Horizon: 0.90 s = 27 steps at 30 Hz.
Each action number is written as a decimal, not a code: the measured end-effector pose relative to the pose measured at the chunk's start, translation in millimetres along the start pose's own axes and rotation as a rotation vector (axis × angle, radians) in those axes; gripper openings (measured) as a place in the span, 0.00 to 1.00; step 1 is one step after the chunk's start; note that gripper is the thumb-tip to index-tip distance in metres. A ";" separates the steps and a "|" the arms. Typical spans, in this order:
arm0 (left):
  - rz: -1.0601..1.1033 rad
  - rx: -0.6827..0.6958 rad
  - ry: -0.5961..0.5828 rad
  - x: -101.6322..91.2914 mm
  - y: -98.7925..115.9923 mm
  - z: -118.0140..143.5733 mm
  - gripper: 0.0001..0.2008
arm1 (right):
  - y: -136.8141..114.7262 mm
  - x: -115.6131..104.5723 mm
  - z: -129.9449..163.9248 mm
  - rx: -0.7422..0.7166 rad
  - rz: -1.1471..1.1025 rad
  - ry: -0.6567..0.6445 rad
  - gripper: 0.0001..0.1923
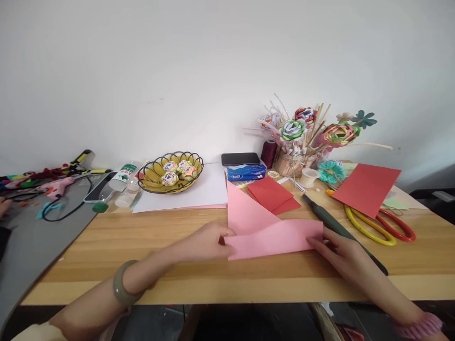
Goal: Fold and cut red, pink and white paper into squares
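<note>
1. Forearms enter from the near edge of the wooden table (106, 246); the left wrist wears a green bangle (124, 284), the right a pink scrunchie (419, 326).
2. Pink paper (270, 232), partly folded, lies flat at table centre, one triangular flap pointing away from the person.
3. Left hand (206, 241) rests flat on the table, fingers narrow and together, fingertips pressing the pink paper's left end.
4. Right hand (341, 253) lies flat likewise, fingertips on the paper's lower right corner; neither hand grips anything.
5. Red paper (270, 194) lies just behind the pink sheet; a second red sheet (366, 189) sits well to the right, above the scissors (377, 227).
6. Dark craft knife (330, 222) lies beside the right hand.
7. Yellow wire basket (170, 173) with paper flowers stands at rear left; a flower bouquet (305, 132) stands at rear right.
</note>
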<state>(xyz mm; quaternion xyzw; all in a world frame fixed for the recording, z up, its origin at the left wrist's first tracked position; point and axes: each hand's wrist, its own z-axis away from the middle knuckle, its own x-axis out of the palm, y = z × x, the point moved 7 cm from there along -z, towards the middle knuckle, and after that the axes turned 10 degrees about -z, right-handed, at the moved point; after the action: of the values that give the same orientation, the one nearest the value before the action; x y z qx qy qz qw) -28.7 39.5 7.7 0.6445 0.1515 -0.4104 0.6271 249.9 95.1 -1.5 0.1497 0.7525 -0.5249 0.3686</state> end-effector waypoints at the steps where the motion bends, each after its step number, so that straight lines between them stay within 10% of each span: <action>1: -0.053 0.152 -0.154 -0.1 13.4 5.4 0.10 | -1.2 0.5 4.0 -0.034 -0.033 -0.033 0.20; 4: -0.164 0.343 -0.318 -20.9 32.4 16.3 0.22 | 0.6 -1.8 15.6 -0.116 -0.110 -0.096 0.22; 9: -0.538 0.264 0.077 -58.8 39.0 -15.1 0.15 | 21.5 -12.0 7.6 -0.048 -0.074 0.016 0.22; 21: -0.881 0.588 -0.097 33.1 100.2 -88.8 0.19 | -16.3 9.6 -20.5 0.132 0.132 -0.057 0.12; 27: -0.828 0.566 0.006 20.4 122.2 -94.1 0.11 | -49.4 -23.6 -10.9 -0.037 0.084 0.068 0.16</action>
<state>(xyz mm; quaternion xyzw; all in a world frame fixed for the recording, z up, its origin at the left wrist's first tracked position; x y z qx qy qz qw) 102.5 100.3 65.0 0.6762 0.2789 -0.6480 0.2120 231.4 88.7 50.8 0.1922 0.7673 -0.4895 0.3671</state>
